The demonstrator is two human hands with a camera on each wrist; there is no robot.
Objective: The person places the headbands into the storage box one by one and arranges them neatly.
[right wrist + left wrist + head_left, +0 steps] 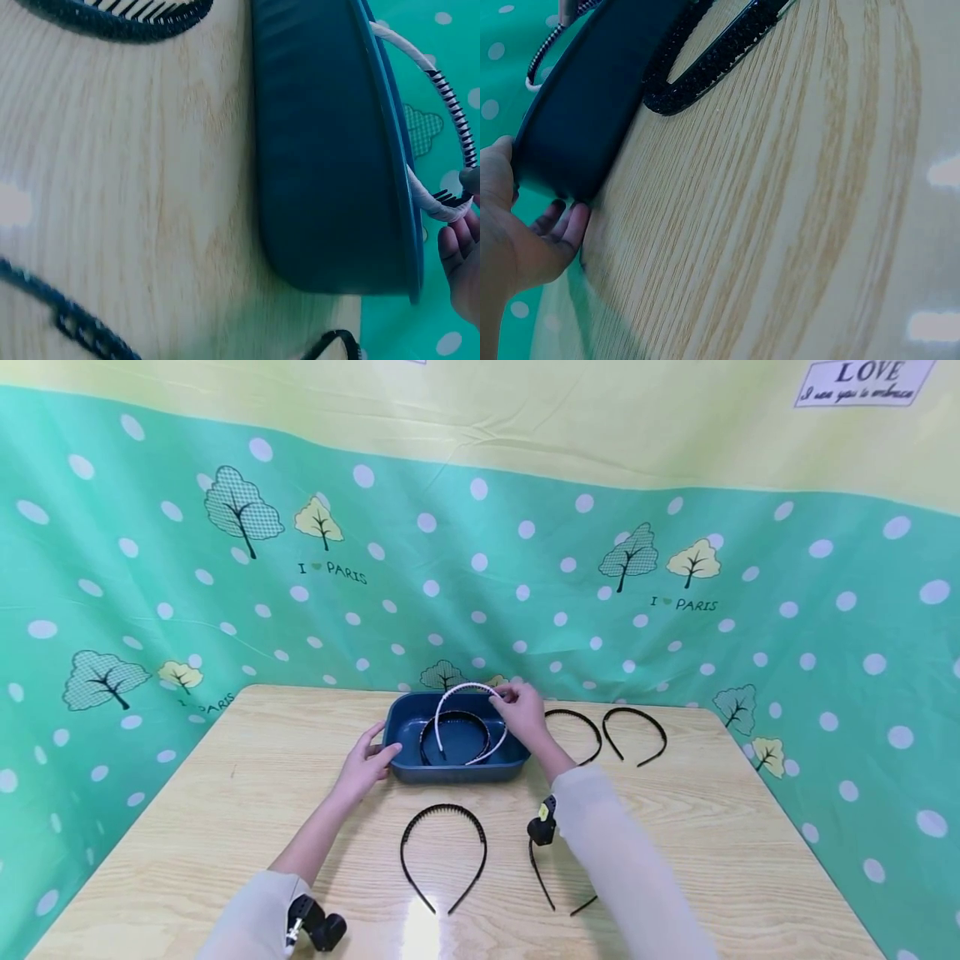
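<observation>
My right hand (522, 714) pinches a white headband (459, 687) by its upper right curve, its ends hanging down inside a dark blue basin (457, 774). A black headband (425, 745) lies in the basin behind it. In the right wrist view the white headband (411, 46) rises over the rim and shows dark comb teeth along its inside, with fingertips (452, 247) on it. At the basin's left end, my left hand (367, 766) holds the wall, thumb at the rim and fingers beneath, as the left wrist view also shows on the basin (577, 112).
A black toothed headband (444, 807) lies on the wooden table (300, 735) in front of the basin. Another headband (542, 885) is partly hidden under the right forearm. Two more black headbands, one left (592, 724) and one right (660, 727), lie right of the basin. A patterned curtain (480, 602) hangs behind.
</observation>
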